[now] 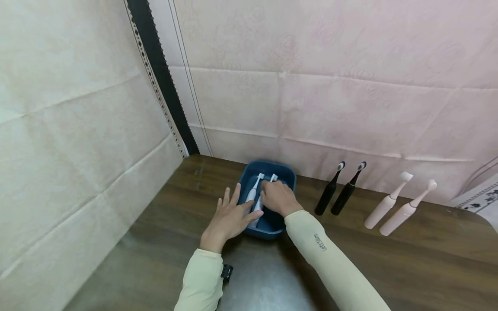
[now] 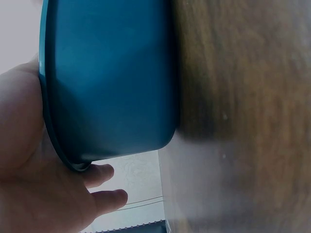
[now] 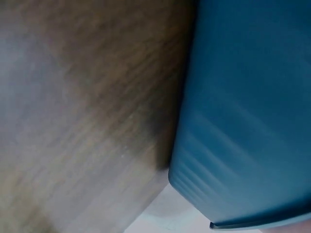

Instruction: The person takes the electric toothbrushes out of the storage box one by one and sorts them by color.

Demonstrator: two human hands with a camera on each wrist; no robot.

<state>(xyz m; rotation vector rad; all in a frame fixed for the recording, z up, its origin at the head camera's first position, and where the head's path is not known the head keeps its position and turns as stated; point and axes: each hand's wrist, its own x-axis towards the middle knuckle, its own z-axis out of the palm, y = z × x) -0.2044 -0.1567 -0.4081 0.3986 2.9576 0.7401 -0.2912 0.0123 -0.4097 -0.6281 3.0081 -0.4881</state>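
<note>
A blue plastic bin (image 1: 288,173) stands on the table, with two white electric toothbrushes lying side by side in it. The left toothbrush (image 1: 253,190) is partly covered by my left hand (image 1: 227,218), whose fingers spread over the bin's left rim. In the left wrist view, that hand (image 2: 39,184) lies along the rim of the bin (image 2: 112,82). My right hand (image 1: 278,198) reaches into the bin with curled fingers and holds the right toothbrush (image 1: 257,210); its fingertips are partly hidden. The right wrist view shows mainly the bin's outer wall (image 3: 252,116).
Right of the bin, two black electric toothbrushes (image 1: 327,196) lie on the wooden table (image 1: 167,242). Farther right are two pale pink electric toothbrushes (image 1: 381,211). A pink cloth wall (image 1: 330,108) rises behind the table, and a pale cloth wall (image 1: 85,142) on the left.
</note>
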